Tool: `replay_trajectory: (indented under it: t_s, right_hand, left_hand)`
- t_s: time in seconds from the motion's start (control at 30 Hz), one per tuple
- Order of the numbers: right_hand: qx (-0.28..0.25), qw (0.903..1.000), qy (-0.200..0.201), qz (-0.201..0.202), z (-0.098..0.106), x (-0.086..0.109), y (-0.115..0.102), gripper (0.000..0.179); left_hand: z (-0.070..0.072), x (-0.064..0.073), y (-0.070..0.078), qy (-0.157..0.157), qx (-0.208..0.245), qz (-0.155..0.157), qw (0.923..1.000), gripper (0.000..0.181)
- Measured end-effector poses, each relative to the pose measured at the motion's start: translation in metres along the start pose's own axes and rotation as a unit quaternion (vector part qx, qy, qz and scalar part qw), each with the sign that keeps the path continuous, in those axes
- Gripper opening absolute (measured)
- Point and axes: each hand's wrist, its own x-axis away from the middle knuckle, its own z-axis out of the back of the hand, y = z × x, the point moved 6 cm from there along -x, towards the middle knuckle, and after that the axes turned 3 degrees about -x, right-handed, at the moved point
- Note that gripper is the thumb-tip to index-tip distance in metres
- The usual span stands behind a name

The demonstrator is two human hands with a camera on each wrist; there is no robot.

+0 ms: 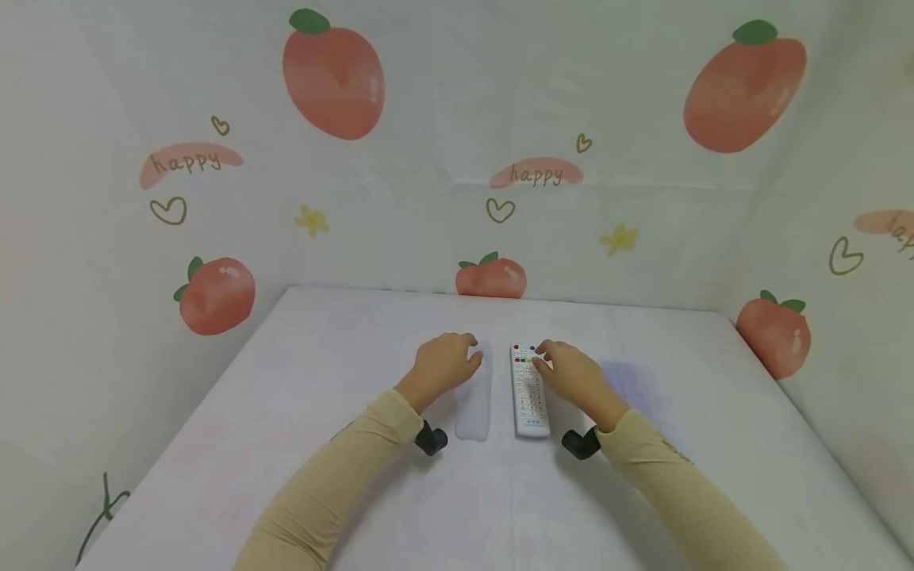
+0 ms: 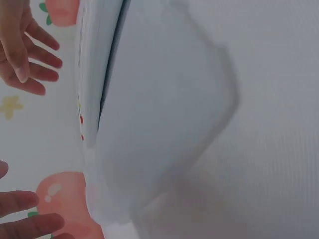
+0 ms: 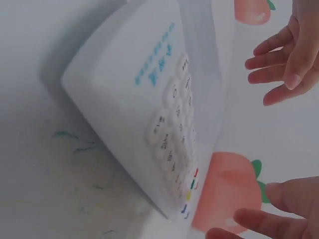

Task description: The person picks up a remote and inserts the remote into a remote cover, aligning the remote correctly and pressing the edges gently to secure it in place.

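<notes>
A white remote control (image 1: 530, 400) with rows of white buttons and a few coloured ones lies face up on the table. Left of it is a flat, translucent remote-sized sleeve (image 1: 474, 408), and a narrow gap separates the two. My left hand (image 1: 443, 363) hovers over the sleeve's far end, fingers relaxed and apart. Over the remote's far right edge is my right hand (image 1: 574, 374), its fingers loosely bent and holding nothing. In the right wrist view, the remote (image 3: 124, 94) fills the foreground, and the fingers (image 3: 274, 224) stay above it. The left wrist view shows the sleeve (image 2: 164, 94) up close.
Pale cloth covers the table (image 1: 357, 507). Behind it hangs a white backdrop (image 1: 428, 95) with printed fruit. A bluish-purple stain (image 1: 631, 388) marks the cloth at right. Black wrist mounts (image 1: 432, 438) show under the sleeves. A green cord (image 1: 107, 507) is at lower left.
</notes>
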Motion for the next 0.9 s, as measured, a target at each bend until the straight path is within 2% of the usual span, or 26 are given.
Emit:
replay_trajectory:
  t_s: [0.1, 0.17, 0.3, 0.37, 0.43, 0.57, 0.63, 0.8, 0.9]
  right_hand:
    - [-0.034, 0.9994, -0.002, 0.000, 0.000, 0.000, 0.006, 0.032]
    - [-0.065, 0.9979, -0.003, -0.006, -0.001, 0.000, 0.010, 0.034]
    - [-0.135, 0.9903, -0.012, -0.028, -0.006, -0.001, 0.017, 0.036]
    - [-0.165, 0.9852, -0.019, -0.042, -0.010, 0.000, 0.019, 0.036]
    - [-0.193, 0.9790, -0.027, -0.061, -0.015, 0.000, 0.022, 0.037]
    - [-0.251, 0.9620, -0.042, -0.099, -0.024, 0.002, 0.027, 0.040]
    - [-0.283, 0.9509, -0.049, -0.115, -0.029, 0.004, 0.028, 0.040]
    - [-0.351, 0.9247, -0.059, -0.135, -0.036, 0.008, 0.030, 0.040]
    - [-0.385, 0.9098, -0.063, -0.141, -0.039, 0.009, 0.031, 0.041]
  left_hand:
    - [-0.002, 0.002, 0.007, -0.012, 0.054, -0.005, 0.9985, 0.035]
    - [-0.005, 0.003, 0.012, -0.022, 0.105, -0.008, 0.9942, 0.036]
    - [-0.017, 0.001, 0.022, -0.049, 0.217, 0.000, 0.9749, 0.040]
    - [-0.025, 0.001, 0.026, -0.071, 0.271, 0.013, 0.9598, 0.040]
    - [-0.035, 0.002, 0.030, -0.097, 0.327, 0.035, 0.9393, 0.040]
    - [-0.054, 0.005, 0.038, -0.139, 0.416, 0.094, 0.8937, 0.041]
    - [-0.060, 0.007, 0.040, -0.148, 0.442, 0.118, 0.8767, 0.041]
    - [-0.070, 0.011, 0.045, -0.161, 0.489, 0.151, 0.8439, 0.045]
    - [-0.072, 0.012, 0.048, -0.167, 0.502, 0.155, 0.8341, 0.047]
